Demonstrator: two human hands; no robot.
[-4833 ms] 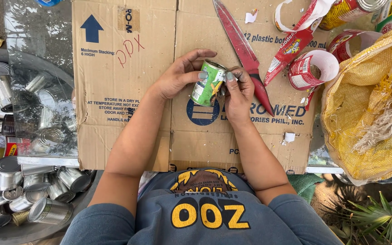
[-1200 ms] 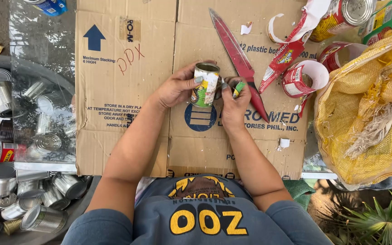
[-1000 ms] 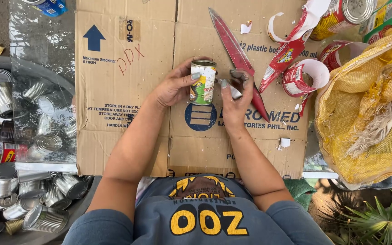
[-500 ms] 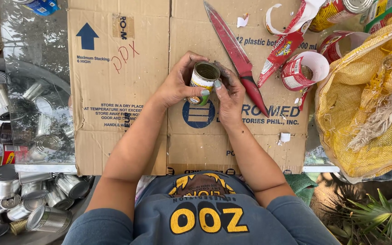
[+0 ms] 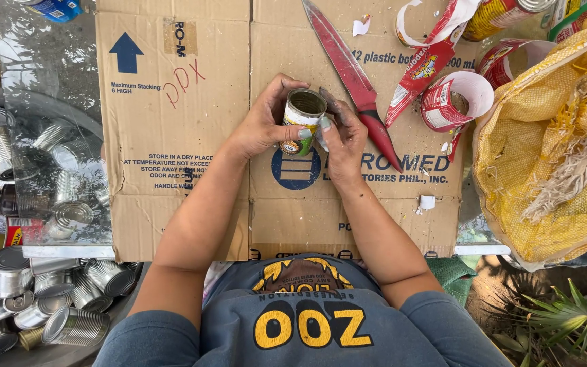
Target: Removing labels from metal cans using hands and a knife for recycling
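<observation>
Tin can point(image 5: 301, 122), centre of frame above flattened cardboard point(image 5: 185, 136): gripped round its wall by left hand point(image 5: 261, 126); right hand point(image 5: 342, 136) pinching the label edge, apparently. Likely light, stiff, empty; sharp rim, so best held by the sides. Red knife point(image 5: 354, 78) just right.

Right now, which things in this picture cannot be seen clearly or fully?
- Head view: the tin can's far side and base, hidden by the left hand and right hand.
- The inside of the yellow woven sack, covered by its own folds; the right edge cuts it off.
- The knife's tip, cut off by the top edge.
- The lower bare cans, hidden under other cans.
</observation>
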